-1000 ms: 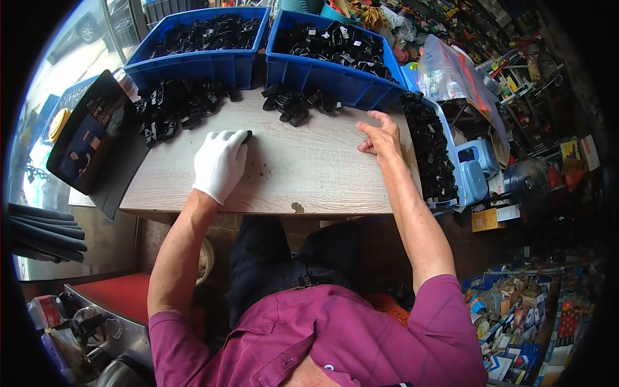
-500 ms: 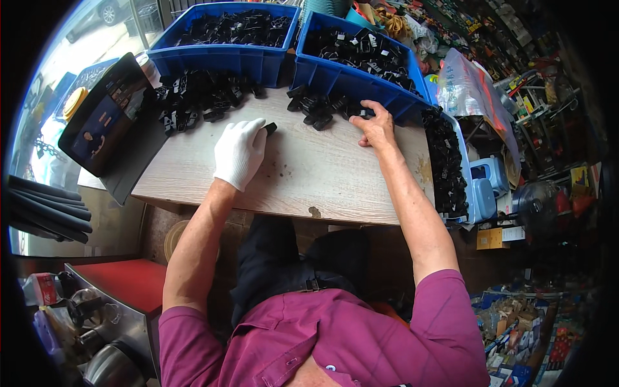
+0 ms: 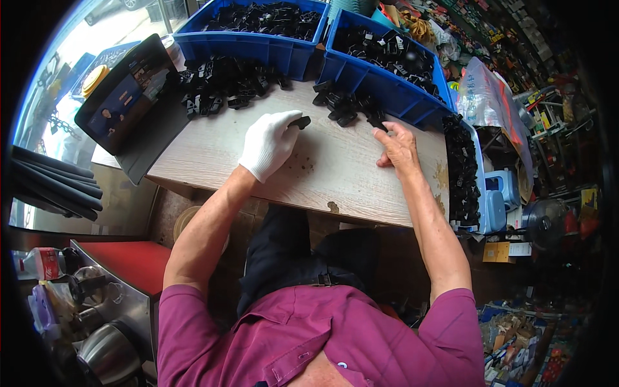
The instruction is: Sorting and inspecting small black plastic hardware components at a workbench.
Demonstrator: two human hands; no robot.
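Observation:
My left hand (image 3: 271,143), in a white knit glove, is closed on a small black plastic part (image 3: 300,122) above the table. The part's dark end sticks out past the fingertips; the glove hides the rest. To the right, my bare right hand (image 3: 401,149) has its fingers apart and appears to hold nothing. Its fingertips are close to a small heap of black plastic parts (image 3: 343,115); whether they touch it I cannot tell. A larger heap of similar parts (image 3: 225,84) lies at the back left of the table.
Two blue bins, a left one (image 3: 251,46) and a right one (image 3: 387,90), hold black parts behind the heaps. A tablet (image 3: 122,97) leans at the left of the wooden table (image 3: 258,193). A tray of black parts (image 3: 480,174) stands along the right edge.
My right hand has drawn back from the right bin's front, toward me, and its fingers are lower. My left hand still holds the black part. The whole view has shifted slightly.

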